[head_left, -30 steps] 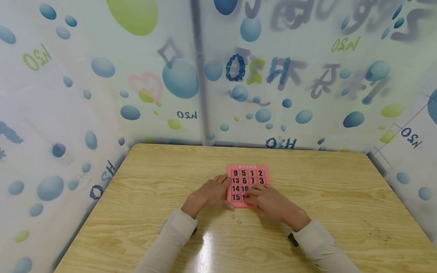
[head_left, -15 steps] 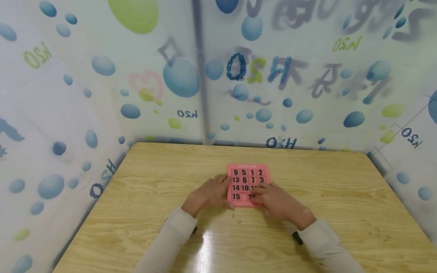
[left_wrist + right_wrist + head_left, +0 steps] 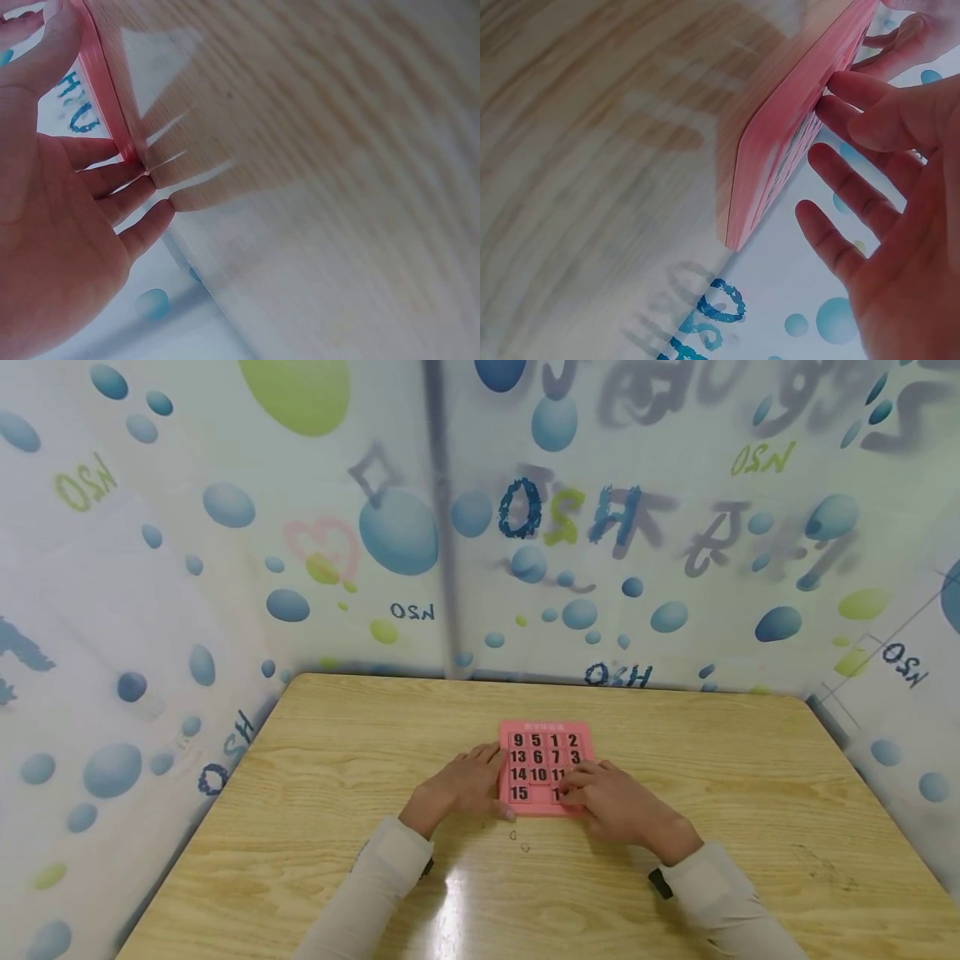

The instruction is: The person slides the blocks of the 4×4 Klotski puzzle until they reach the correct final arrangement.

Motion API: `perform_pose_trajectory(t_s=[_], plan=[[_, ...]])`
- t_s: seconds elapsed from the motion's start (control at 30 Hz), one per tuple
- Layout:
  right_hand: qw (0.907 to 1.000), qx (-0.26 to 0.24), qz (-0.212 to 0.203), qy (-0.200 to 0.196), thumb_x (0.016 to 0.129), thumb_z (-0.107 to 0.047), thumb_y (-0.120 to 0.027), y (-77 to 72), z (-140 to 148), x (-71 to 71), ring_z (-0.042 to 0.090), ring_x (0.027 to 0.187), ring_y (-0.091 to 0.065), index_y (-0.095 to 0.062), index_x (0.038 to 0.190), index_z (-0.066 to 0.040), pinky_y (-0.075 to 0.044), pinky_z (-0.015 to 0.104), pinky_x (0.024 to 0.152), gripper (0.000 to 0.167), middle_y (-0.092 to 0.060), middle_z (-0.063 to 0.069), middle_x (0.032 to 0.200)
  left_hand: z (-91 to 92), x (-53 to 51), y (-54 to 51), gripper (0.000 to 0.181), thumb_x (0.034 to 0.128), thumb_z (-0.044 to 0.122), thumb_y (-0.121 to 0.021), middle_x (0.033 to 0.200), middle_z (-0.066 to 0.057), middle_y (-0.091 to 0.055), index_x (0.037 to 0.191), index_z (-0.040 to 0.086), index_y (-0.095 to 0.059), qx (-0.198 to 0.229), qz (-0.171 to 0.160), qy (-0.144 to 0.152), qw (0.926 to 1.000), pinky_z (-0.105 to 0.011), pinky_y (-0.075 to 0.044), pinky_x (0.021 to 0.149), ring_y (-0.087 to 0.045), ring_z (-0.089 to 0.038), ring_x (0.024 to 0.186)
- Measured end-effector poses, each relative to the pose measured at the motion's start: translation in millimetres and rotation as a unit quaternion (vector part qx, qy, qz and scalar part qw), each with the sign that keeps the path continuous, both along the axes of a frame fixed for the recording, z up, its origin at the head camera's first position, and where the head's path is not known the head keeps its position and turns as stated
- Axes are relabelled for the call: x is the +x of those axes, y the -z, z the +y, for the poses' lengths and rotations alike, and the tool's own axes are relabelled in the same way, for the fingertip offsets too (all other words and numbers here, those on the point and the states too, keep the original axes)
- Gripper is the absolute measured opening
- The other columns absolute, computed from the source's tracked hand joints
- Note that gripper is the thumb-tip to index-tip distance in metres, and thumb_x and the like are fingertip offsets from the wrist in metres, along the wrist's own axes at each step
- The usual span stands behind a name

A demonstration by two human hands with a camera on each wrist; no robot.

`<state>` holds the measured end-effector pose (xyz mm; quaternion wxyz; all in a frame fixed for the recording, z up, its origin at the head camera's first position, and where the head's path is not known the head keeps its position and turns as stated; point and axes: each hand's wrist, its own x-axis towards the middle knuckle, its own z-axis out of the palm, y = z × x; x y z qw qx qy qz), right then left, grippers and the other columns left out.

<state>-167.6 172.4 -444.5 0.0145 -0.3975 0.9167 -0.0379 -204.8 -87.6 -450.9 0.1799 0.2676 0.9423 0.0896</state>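
A pink number sliding puzzle (image 3: 547, 727) lies flat on the table with black-numbered tiles. My left hand (image 3: 468, 783) rests along its left edge, the thumb near the bottom left corner. In the left wrist view, the fingers (image 3: 124, 180) are extended against the pink rim. My right hand (image 3: 611, 800) is over the lower right of the puzzle, its fingertips touching a bottom-row tile (image 3: 557, 794) whose number is partly covered. Just left of that tile is a bare slot, followed by tile 15 (image 3: 519, 793). In the right wrist view, the other fingers (image 3: 847, 180) are spread above the board.
The wooden table (image 3: 360, 735) stretches around the puzzle on all sides. A printed curtain (image 3: 645, 560) with blue and green drops stands behind the table's far edge and along both sides.
My right hand has moved to the right, sliding a bottom-row tile from the second column to the third. A bare slot now shows beside tile 15. The left hand stays put.
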Motion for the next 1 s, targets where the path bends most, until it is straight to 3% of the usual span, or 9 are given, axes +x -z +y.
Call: perform_pose_trajectory(t_s=[0.17, 0.4, 0.73, 1.0], plan=[[0.9996, -0.023, 0.003, -0.013, 0.094, -0.009, -0.059, -1.3, -6, -0.3, 0.025, 0.123, -0.056, -0.072, 0.122, -0.014, -0.044, 0.053, 0.106, 0.03, -0.067, 0.001, 0.125, -0.2, 0.0, -2.2, 0.105, 0.0848, 0.063, -0.066, 0.166, -0.009, -0.017, 0.16, 0.009, -0.016, -0.002, -0.001, 0.0, 1.0, -0.051, -0.025, 0.12, -0.018, -0.027, 0.152], [0.9996, -0.016, 0.002, -0.022, 0.097, -0.014, -0.06, 2.4, -25, 0.7, 0.028, 0.132, -0.052, -0.067, 0.131, -0.016, -0.037, 0.052, 0.113, 0.035, -0.064, 0.001, 0.134, 0.0, -0.8, -0.4, 0.106, 0.0849, 0.065, -0.065, 0.165, -0.011, -0.017, 0.159, 0.007, -0.017, -0.006, 0.002, 0.007, 1.0, -0.051, -0.026, 0.12, -0.018, -0.029, 0.152], [0.9989, -0.002, 0.016, -0.044, 0.098, -0.015, -0.057, 4.6, -39, 1.6, 0.027, 0.131, -0.051, -0.068, 0.128, -0.016, -0.036, 0.053, 0.113, 0.032, -0.063, -0.001, 0.134, -0.5, 0.5, -1.4, 0.106, 0.0851, 0.066, -0.064, 0.165, -0.012, -0.018, 0.159, 0.007, -0.016, -0.006, 0.012, 0.018, 0.9997, -0.052, -0.028, 0.118, -0.02, -0.029, 0.151], [0.9992, 0.011, 0.01, -0.036, 0.096, -0.011, -0.058, 4.6, -33, -0.1, 0.026, 0.131, -0.051, -0.07, 0.125, -0.017, -0.037, 0.049, 0.114, 0.032, -0.062, -0.001, 0.135, 0.2, 0.7, -1.4, 0.105, 0.0852, 0.065, -0.065, 0.165, -0.011, -0.018, 0.159, 0.007, -0.017, -0.009, 0.011, 0.011, 0.9998, -0.051, -0.027, 0.119, -0.02, -0.028, 0.151]])
